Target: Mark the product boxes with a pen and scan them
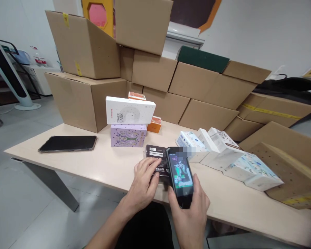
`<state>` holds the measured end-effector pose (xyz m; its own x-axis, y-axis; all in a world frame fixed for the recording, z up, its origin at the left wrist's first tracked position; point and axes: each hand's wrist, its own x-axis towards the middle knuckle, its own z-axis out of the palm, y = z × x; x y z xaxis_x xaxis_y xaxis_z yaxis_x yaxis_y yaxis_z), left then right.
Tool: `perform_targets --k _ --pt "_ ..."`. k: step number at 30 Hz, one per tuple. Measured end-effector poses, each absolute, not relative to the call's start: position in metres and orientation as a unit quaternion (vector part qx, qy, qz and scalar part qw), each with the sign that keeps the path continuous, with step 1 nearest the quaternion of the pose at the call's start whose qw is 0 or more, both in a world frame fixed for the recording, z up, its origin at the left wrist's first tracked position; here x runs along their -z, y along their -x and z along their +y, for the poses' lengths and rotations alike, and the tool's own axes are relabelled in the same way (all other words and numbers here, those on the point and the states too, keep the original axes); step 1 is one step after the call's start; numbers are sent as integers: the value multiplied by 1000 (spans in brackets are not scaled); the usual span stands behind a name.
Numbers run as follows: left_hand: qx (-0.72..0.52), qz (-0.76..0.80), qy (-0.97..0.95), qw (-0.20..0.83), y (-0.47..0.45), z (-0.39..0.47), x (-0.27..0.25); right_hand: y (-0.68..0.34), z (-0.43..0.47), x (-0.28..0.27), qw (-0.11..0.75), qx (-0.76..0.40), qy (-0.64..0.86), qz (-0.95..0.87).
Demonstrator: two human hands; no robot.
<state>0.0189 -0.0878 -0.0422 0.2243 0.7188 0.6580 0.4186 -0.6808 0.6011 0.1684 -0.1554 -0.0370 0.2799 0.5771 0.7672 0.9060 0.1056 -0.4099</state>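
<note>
My right hand [189, 211] is wrapped round the lower end of a black smartphone [181, 176]. Its screen is lit and faces me; its upper part is blurred out. Under and beside the phone a dark brown box [155, 152] with white print and a barcode label lies flat near the table's front edge. My left hand [146, 178] rests on this box with fingers stretched out, covering part of it. Just behind stands a purple patterned box [129, 136], and a white power bank box [131, 110] sits on its edge on top of it.
A second phone [67, 143], screen dark, lies at the table's left. Small orange boxes [154, 125] stand behind the purple one. To the right, several white and blue-patterned boxes [217, 148] form a row. Stacked cardboard boxes [155, 71] wall off the table's back.
</note>
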Motion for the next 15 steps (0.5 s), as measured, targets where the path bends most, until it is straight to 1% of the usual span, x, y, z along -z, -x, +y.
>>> perform_targets --k 4,7,13,15 --pt "-500 370 -768 154 -19 -88 41 -196 -166 32 477 162 708 -494" --pt "-505 367 -765 159 -19 -88 41 -229 -175 34 456 167 764 -425" --pt "-543 353 -743 170 -18 -88 42 -288 -182 46 335 157 839 -399" --pt "-562 373 -716 182 -18 -88 42 -299 -180 49 299 154 856 -393"
